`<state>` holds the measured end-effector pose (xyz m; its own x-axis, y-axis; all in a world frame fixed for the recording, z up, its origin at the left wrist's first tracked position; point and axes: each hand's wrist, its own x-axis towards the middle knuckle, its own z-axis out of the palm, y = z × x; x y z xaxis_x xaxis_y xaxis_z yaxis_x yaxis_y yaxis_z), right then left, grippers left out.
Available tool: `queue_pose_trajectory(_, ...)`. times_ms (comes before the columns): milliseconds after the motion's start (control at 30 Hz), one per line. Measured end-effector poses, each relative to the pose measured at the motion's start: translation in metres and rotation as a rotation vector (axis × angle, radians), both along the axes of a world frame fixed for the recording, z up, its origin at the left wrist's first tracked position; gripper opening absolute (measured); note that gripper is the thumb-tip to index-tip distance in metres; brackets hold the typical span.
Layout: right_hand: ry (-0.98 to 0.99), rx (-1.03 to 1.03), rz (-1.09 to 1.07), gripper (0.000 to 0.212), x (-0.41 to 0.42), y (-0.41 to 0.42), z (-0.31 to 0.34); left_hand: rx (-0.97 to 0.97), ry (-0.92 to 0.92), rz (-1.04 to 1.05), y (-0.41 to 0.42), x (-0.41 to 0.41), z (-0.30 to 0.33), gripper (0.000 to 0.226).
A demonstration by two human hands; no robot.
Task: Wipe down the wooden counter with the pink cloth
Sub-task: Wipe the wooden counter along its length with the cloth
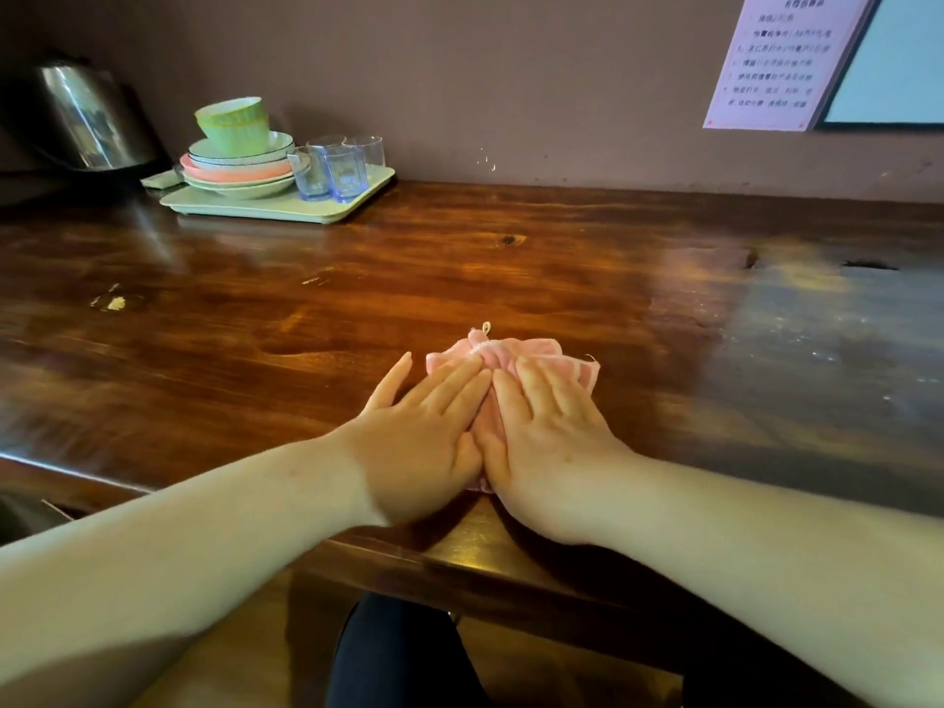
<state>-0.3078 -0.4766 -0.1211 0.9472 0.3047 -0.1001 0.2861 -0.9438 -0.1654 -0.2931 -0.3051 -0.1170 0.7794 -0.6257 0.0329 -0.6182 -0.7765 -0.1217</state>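
Note:
A bunched pink cloth (516, 352) lies on the dark wooden counter (357, 298), near its front edge. Both of my hands lie flat on top of it, side by side with fingers pointing away from me. My left hand (424, 436) covers the cloth's left part, its outer fingers resting on bare wood. My right hand (541, 431) presses on the cloth's right part. Most of the cloth is hidden under my palms; its far edge and a small hanging loop show beyond my fingertips.
At the back left stands a pale green tray (286, 206) with stacked plates and bowls (240, 161) and several glasses (337, 168). A steel kettle (87, 120) sits further left. A wall runs behind the counter, with a paper notice (781, 58) at upper right.

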Motion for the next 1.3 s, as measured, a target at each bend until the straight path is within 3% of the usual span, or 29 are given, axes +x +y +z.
queue_pose_trajectory(167,0.073,0.009,-0.056,0.064,0.033,0.026,0.022,0.231,0.035,0.146,0.004,0.027,0.023,0.053)
queue_pose_trajectory(233,0.064,0.01,-0.035,0.064,0.03,0.028,0.024,0.199,0.065,0.154,0.007,0.025,0.023,0.059)
queue_pose_trajectory(300,0.067,-0.002,0.038,0.066,0.009,0.027,0.014,0.036,0.089,0.161,0.016,0.004,0.014,0.072)
queue_pose_trajectory(367,0.057,-0.002,0.07,0.07,-0.007,0.029,0.007,-0.094,0.087,0.14,0.028,-0.016,0.005,0.07)
queue_pose_trajectory(600,0.075,0.005,0.042,0.065,0.029,0.062,0.024,-0.013,0.149,0.29,0.046,0.013,0.024,0.061)
queue_pose_trajectory(800,0.039,-0.054,0.163,0.071,0.007,0.064,0.006,-0.045,0.144,0.22,0.061,-0.019,0.016,0.069)
queue_pose_trajectory(967,0.046,-0.033,0.149,0.065,0.042,0.092,0.023,0.04,0.191,0.395,0.07,0.013,0.03,0.057)
queue_pose_trajectory(1167,0.032,-0.036,0.236,0.072,0.012,0.085,0.005,-0.047,0.199,0.29,0.081,-0.024,0.019,0.067)
queue_pose_trajectory(1300,0.055,-0.062,0.202,0.071,0.036,0.101,0.014,0.004,0.24,0.392,0.083,-0.005,0.028,0.061)
